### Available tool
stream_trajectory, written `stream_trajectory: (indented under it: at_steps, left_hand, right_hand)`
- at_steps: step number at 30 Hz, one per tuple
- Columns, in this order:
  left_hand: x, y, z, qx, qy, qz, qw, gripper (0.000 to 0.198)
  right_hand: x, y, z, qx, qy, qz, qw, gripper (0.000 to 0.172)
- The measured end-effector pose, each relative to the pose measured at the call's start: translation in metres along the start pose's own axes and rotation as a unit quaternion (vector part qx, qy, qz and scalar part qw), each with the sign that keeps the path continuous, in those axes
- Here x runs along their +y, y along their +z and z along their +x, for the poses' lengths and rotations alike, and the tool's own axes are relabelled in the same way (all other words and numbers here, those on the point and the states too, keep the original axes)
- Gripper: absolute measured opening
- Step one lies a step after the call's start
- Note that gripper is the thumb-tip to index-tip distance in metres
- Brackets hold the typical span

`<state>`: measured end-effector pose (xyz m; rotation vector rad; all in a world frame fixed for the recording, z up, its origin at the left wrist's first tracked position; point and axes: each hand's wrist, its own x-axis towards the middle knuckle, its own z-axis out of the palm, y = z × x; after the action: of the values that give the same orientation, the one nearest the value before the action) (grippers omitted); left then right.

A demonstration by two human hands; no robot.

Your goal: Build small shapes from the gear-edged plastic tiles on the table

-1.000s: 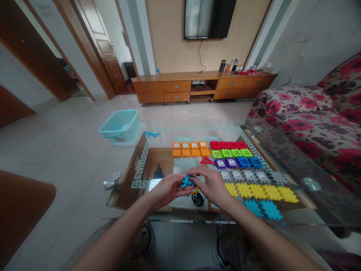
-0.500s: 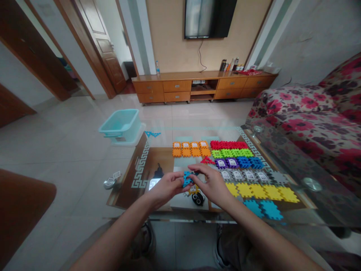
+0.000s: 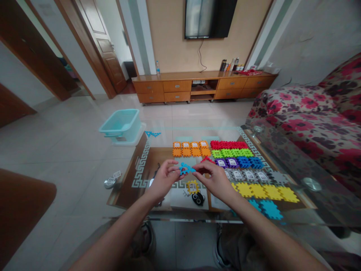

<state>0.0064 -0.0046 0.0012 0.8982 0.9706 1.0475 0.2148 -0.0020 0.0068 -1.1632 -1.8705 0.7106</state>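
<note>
Holding one blue lattice piece (image 3: 186, 168) between both hands, raised above the near half of the glass table (image 3: 163, 160). Forearms come in from the bottom corners and converge, bare to past the wrist. Left hand (image 3: 166, 180): palm turned inward, fingers bent and slightly fanned, thumb and fingertips gripping the piece's left end. Right hand (image 3: 214, 176): back of hand up, thumb and forefinger pinching the pointed right end.

Piece looks like plastic, matte, open triangular frame with toothed edges. Similar blue lattice shapes (image 3: 152, 134) lie flat at the table's far left corner.

Below the hands: yellow tile (image 3: 192, 186), notched rim, pale grid insert; just beside it, a black object (image 3: 198, 198) with white rings, can't tell what it is.

Right side, rows of notched tiles: orange tiles (image 3: 191, 152), some with white window inserts; red row (image 3: 228, 145); openwork green row (image 3: 232, 153); purple tiles (image 3: 227, 163) with window inserts; grey row (image 3: 245, 175); solid yellow row (image 3: 266, 191); solid light-blue tiles (image 3: 270, 209) nearest. Table glass is clear, with a frosted key-pattern border.
</note>
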Motion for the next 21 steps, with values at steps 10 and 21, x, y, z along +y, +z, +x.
stream_trajectory:
  at_steps: [10,21]
  left_hand:
    - [0.0011,0.0009,-0.0005,-0.023,0.028,0.03,0.999,0.027]
    - [0.0082,0.0004,-0.0018,-0.027,0.07,0.081,0.994,0.037]
  right_hand:
    - [0.0017,0.0022,-0.0011,0.017,0.013,-0.019,1.0,0.016]
    - [0.0018,-0.0008,-0.001,0.047,0.013,-0.031,0.998,0.017]
